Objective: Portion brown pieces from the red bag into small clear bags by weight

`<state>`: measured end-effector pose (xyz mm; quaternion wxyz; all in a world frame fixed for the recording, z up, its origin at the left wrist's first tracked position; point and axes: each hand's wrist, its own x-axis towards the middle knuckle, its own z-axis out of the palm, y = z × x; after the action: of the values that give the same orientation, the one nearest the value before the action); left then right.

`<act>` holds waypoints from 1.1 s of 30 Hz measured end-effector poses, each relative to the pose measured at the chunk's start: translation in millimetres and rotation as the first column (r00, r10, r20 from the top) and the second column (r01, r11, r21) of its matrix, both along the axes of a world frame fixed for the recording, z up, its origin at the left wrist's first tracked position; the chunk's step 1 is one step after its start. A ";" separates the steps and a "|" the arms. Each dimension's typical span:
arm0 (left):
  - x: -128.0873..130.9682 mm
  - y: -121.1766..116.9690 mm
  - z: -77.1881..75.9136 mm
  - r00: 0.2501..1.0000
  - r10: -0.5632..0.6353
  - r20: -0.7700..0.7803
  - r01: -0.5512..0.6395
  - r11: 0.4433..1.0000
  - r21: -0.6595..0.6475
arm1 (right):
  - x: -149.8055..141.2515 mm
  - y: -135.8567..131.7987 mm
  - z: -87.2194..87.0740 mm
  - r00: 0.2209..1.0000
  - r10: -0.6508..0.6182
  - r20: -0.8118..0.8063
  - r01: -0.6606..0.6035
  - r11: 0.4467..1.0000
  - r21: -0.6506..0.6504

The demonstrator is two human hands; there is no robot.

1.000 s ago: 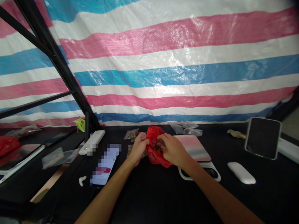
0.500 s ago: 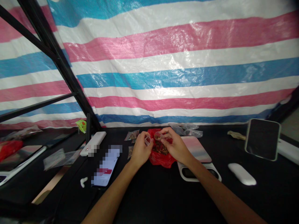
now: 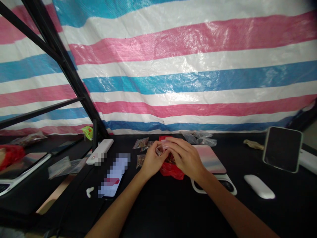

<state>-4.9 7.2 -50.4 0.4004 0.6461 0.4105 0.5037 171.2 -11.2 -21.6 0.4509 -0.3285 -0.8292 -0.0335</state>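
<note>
**Small clear plastic piece point(image 3: 160, 150) pinched by L hand point(image 3: 154, 159) + R hand point(image 3: 184, 156) above red plastic bag point(image 3: 171, 171)**

Striped pink/white/blue tarp point(image 3: 188, 76) is hung across the whole bg, w/ black metal frame point(image 3: 61, 69) angled along its L side. Black surface point(image 3: 158, 211) is spread below it. A glass panel point(image 3: 24, 168) is seen at far L, w/ a red reflection in it; exact nature can't be told.

On the surface, a dark square device w/ pale rim point(image 3: 282, 149) is propped at R, w/ white oval case point(image 3: 259, 187) nearby. Pink-toned pad point(image 3: 210, 159) is laid on a white-edged black item point(image 3: 213, 186), just R of the hands. Blurred phone point(image 3: 114, 175) + white power bank point(image 3: 100, 151) are placed L of them.

Small zip bags of brown bits point(image 3: 140, 143) are set just beyond the L hand; empty clear bags point(image 3: 199, 138) are left farther R.

Fingers of both hands are brought together, clamped on the clear piece, which is held just above the red bag. Brown bits in the bag are mostly hidden by the hands.
</note>
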 end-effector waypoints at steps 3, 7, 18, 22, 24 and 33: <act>-4.3 2.9 3.2 0.998 0.062 -0.013 -0.062 0.997 0.039 | 2.2 3.2 1.0 0.989 -0.127 -0.078 0.122 0.991 -0.063; -18.0 5.1 11.1 0.948 0.258 -0.187 -0.233 0.962 0.145 | 8.0 9.5 -0.1 0.988 -0.154 0.028 0.156 0.962 -0.222; -35.1 -11.2 28.2 0.824 -0.076 -0.562 0.008 0.992 -0.123 | 6.7 7.6 -8.4 0.973 0.126 0.194 -0.029 0.898 -0.439; -35.9 -5.0 17.4 0.936 -0.169 -0.309 0.124 0.979 -0.160 | 8.4 7.2 -10.5 0.972 0.170 0.160 -0.085 0.896 -0.436; -35.1 -0.9 11.9 0.967 -0.177 -0.184 0.142 0.972 -0.188 | 8.9 6.5 -11.3 0.975 0.177 0.136 -0.102 0.894 -0.437; -25.6 0.4 20.3 0.997 -0.081 0.003 0.077 0.932 -0.353 | 1.7 4.7 -18.2 0.996 0.056 0.073 -0.011 0.862 -0.507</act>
<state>-30.5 7.6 -30.1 0.5275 0.5827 0.4702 0.4015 172.9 -6.4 -39.8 0.3138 -0.4191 -0.8330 0.1788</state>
